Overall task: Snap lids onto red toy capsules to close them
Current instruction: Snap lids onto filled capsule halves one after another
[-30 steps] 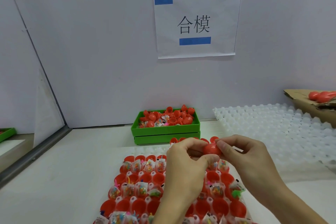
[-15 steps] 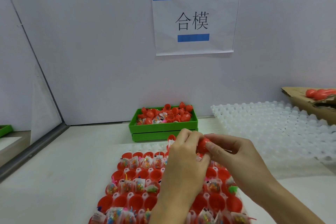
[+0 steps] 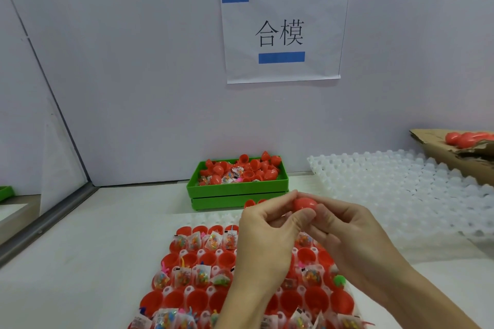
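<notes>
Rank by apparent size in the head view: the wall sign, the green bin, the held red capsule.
1. wall sign, largest.
2. green bin, clearly smaller than the sign.
3. red capsule, smallest, though nearest the camera.

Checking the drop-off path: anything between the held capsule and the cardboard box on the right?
Nothing visible blocks it. The red capsule is pinched by left hand and right hand; only the low white tray lies before the cardboard box.

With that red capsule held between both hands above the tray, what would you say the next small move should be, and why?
Probably squeeze the halves together until they snap. Both the left hand and right hand pinch the red plastic capsule above the tray of open red capsule halves; whether its seam has closed is hidden.
</notes>
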Motion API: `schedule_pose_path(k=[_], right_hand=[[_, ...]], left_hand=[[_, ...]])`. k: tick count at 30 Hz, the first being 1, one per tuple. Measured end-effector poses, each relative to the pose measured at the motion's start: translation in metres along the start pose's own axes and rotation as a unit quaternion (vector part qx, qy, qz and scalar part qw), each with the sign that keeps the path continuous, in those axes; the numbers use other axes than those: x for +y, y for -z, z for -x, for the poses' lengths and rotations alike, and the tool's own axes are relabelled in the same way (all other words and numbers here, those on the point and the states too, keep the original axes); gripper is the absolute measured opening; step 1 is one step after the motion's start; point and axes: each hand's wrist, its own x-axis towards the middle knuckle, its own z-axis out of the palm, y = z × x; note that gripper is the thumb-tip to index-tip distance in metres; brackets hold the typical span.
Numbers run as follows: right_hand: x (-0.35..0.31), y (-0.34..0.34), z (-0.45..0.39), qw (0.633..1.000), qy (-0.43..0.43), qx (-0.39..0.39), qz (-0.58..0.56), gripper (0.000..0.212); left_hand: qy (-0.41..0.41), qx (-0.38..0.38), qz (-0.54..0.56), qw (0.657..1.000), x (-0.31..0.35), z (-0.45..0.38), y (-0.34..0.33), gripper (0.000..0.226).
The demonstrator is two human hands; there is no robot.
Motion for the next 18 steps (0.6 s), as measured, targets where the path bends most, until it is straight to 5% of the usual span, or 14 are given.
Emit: schedule_pose_path(k=[9, 13, 15, 18], right_hand=[[0.011, -0.008, -0.001, 0.995, 0.002, 0.067, -0.069, 0.029], [0.016, -0.012, -0.001, 0.994, 0.004, 0.089, -0.062, 0.032], [0.018, -0.011, -0.002, 0.993, -0.002, 0.1, -0.059, 0.034], [0.017, -0.006, -0.005, 0.99, -0.043, 0.099, -0.088, 0.041]], left_hand=[[-0.047, 0.064, -0.042, 0.996, -0.001, 0.003, -0.01, 0.019], [-0.068, 0.047, -0.149, 0.985, 0.004, 0.006, -0.012, 0.044], [-0.06, 0.007, -0.142, 0.988, 0.007, 0.007, -0.014, 0.025], [-0.061, 0.038, -0.157, 0.985, -0.001, 0.005, -0.013, 0.041]])
